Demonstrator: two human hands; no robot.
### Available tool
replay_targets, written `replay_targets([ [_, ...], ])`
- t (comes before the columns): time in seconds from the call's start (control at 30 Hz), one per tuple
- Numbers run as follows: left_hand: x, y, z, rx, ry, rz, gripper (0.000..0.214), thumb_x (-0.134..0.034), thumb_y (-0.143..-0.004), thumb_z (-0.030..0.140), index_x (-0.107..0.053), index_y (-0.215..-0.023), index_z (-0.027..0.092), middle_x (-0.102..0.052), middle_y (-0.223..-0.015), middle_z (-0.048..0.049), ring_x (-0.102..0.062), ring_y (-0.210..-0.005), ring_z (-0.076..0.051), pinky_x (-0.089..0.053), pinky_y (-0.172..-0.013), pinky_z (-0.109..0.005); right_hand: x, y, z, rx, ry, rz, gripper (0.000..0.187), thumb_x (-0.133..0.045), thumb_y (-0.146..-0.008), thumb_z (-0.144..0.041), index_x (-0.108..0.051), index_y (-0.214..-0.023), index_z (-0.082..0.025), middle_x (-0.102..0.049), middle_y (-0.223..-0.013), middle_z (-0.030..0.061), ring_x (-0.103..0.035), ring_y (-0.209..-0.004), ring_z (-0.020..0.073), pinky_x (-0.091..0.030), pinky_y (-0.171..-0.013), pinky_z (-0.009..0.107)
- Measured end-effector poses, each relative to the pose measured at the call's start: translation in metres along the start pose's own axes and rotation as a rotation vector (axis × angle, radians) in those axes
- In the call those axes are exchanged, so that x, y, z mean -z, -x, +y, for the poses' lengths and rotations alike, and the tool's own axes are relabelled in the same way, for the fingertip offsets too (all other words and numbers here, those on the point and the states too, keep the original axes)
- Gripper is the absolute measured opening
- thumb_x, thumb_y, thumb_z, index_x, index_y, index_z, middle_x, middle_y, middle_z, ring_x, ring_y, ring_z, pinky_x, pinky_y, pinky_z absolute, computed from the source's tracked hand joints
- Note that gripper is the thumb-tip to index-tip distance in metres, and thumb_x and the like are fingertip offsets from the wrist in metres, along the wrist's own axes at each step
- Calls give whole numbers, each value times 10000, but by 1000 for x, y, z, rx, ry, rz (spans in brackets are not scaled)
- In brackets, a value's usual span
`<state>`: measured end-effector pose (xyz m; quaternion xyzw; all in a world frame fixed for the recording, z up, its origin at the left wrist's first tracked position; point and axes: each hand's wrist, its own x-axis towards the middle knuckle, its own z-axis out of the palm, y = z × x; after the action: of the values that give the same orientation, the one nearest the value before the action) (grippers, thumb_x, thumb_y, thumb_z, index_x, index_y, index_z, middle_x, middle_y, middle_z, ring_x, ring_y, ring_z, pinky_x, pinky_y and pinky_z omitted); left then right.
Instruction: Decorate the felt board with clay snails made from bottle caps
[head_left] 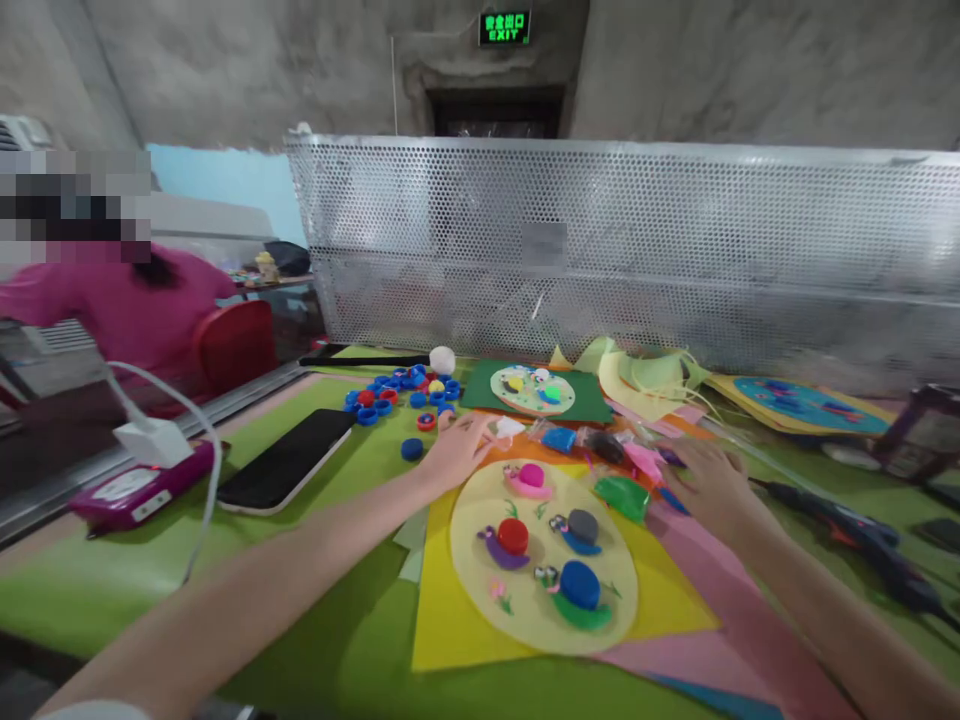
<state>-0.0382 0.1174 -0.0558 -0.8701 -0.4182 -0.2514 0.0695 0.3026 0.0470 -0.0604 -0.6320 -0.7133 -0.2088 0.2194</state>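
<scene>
My left hand reaches beyond the top left of a round cream card, its fingers stretched beside a white clay packet. At the right end of a row of small clay packets is my right hand, fingers apart near a dark purple packet; some fingertips are blurred. Between the hands lie blue, black, pink and green packets. Below them, the cream card carries several clay snails with bottle-cap shells, on yellow paper.
Several blue and red bottle caps are heaped at the back left. A phone and a purple power strip lie left. A glue gun rests right. A perforated metal screen stands behind. A person in pink sits left.
</scene>
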Motion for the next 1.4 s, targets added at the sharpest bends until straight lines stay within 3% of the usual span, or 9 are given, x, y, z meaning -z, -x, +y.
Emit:
replay_targets([
  [0.3, 42, 20, -31, 350, -3, -192, 311, -541, -894, 301, -520, -1164, 150, -555, -1164, -89, -584, -983, -217, -505, -820, -419, 3, 0, -7, 144, -180, 90, 296, -389, -862, -380, -564, -1078, -279, -638, -1102, 46, -547, -1058, 248, -353, -921, 439],
  [0.5, 64, 18, -50, 523, 295, -349, 280, -536, -897, 298, -536, -1145, 168, -560, -1160, -83, -585, -981, -209, -505, -820, -400, 16, 1, -15, 203, -272, 51, 300, -424, -851, -389, -556, -1093, -272, -640, -1113, 45, -554, -1058, 248, -368, -928, 439],
  [0.8, 56, -6, 18, 562, 1158, -342, 277, -509, -908, 347, -548, -1078, 132, -602, -983, -59, -607, -792, -156, -522, -684, -325, 16, 9, -7, 233, -281, 9, 351, -403, -867, -418, -558, -1113, -221, -625, -1140, 98, -547, -1083, 280, -352, -949, 486],
  [0.9, 54, -5, 44, 459, 1380, -280, 370, -446, -898, 490, -568, -922, 141, -551, -701, -2, -541, -600, -107, -408, -518, -214, 39, 7, -34, 221, -278, 56, 350, -393, -887, -425, -542, -1132, -224, -640, -1099, 102, -571, -1044, 274, -375, -917, 502],
  [1.07, 48, 8, 67, 311, 1595, -266, 422, -603, -771, 549, -517, -1033, 229, -525, -782, 18, -552, -619, -111, -404, -558, -233, 74, -9, -113, 306, -446, 1, 473, -540, -835, -380, -444, -1266, -208, -595, -1195, 92, -538, -1107, 242, -458, -888, 425],
  [1.17, 47, 17, 72, 311, 1620, -225, 443, -578, -779, 572, -428, -1054, 258, -525, -848, 13, -552, -685, -122, -431, -595, -249, 75, -15, -141, 369, -588, 4, 389, -596, -816, -290, -514, -1193, -241, -593, -1205, 58, -542, -1108, 219, -466, -900, 392],
  [1.27, 52, 25, 75, 337, 1558, -233, 430, -535, -829, 536, -371, -1114, 259, -552, -863, -2, -565, -778, -151, -448, -664, -282, 67, -10, -143, 330, -707, -5, 321, -632, -790, -231, -555, -1100, -259, -635, -1103, 30, -586, -1014, 200, -493, -848, 351],
  [1.33, 56, 29, 76, 286, 1304, -129, 324, -472, -903, 410, -359, -1166, 258, -577, -940, -26, -562, -883, -171, -440, -758, -322, 62, -3, -138, 256, -731, -26, 300, -627, -787, -208, -548, -1069, -271, -645, -1046, 13, -605, -949, 191, -514, -777, 320],
  [1.4, 61, 33, 76, 100, 885, 99, 245, -496, -895, 281, -426, -1127, 248, -575, -1039, -42, -525, -1002, -196, -401, -850, -349, 62, 5, -134, 167, -727, -40, 259, -619, -787, -206, -539, -1025, -268, -645, -961, 2, -619, -845, 177, -520, -672, 286],
])
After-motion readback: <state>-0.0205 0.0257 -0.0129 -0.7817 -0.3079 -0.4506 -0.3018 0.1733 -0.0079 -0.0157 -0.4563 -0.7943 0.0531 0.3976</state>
